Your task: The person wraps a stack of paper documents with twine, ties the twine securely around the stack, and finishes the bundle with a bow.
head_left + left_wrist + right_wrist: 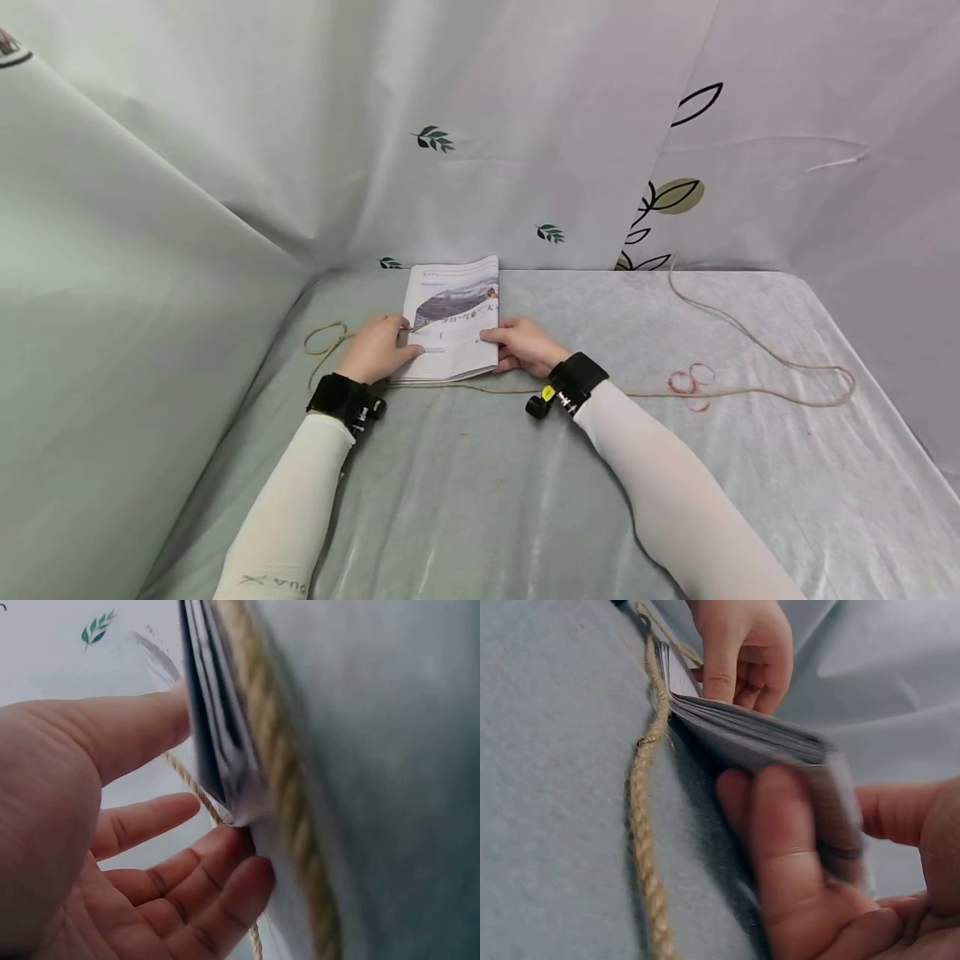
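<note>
A folded newspaper [457,354], several layers thick, lies toward the back of the cloth-covered table. Its right edge is pinched by my right hand [525,343], thumb on top and fingers underneath; in the right wrist view that side of the newspaper [757,735] is tilted up off the cloth. My left hand [377,348] holds the left edge, with its thumb laid on the paper and the other fingertips at the edge. A tan twisted rope [480,388] runs along the near edge of the newspaper. Another strand of rope [187,776] passes behind the left fingers.
The rope's long end [795,364] curves away across the right side of the table. Several reddish rings [681,382] lie beside it. A small rope loop [324,336] sits left of the left hand. Patterned white sheeting [525,125] stands behind the table.
</note>
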Tool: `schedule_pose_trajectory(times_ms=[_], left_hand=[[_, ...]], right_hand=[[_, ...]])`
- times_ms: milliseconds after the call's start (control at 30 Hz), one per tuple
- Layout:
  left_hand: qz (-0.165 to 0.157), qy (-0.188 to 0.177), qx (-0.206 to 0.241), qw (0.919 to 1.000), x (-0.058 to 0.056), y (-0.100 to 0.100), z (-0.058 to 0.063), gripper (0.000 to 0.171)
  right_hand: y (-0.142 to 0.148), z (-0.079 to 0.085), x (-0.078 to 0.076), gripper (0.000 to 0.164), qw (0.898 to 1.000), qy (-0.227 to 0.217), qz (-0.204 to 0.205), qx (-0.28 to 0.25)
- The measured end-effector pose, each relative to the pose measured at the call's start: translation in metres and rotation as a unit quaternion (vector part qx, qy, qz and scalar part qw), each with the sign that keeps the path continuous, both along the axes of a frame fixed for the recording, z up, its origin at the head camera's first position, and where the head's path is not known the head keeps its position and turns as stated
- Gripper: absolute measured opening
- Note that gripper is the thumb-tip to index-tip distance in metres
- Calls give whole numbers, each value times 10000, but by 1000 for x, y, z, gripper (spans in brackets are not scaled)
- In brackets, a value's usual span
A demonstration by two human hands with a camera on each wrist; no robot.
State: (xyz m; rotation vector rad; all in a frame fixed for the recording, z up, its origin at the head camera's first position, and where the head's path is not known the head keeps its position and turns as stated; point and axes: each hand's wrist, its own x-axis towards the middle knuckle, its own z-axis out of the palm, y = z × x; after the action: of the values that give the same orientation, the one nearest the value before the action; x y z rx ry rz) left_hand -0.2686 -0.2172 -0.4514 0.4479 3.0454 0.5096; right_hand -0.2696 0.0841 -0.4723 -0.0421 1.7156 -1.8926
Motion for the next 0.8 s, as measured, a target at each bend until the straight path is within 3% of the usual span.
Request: schedule_pose_trajectory(times_ms=[133,367,567,800], left_hand=[[-121,28,80,9999,2,2,-1,55],[-80,-330,451,9984,5,9,3,65],[-205,-516,890,9945,6,17,3,52],[229,-964,1420,9849,11,25,7,67]], right_hand=[[1,0,0,35,9999,144,-29,-14],[8,12,2,38,9990,250,-167,-344],[18,20,2,36,9952,165,-402,-880],[33,21,6,42,9903,222,-352,-1326]])
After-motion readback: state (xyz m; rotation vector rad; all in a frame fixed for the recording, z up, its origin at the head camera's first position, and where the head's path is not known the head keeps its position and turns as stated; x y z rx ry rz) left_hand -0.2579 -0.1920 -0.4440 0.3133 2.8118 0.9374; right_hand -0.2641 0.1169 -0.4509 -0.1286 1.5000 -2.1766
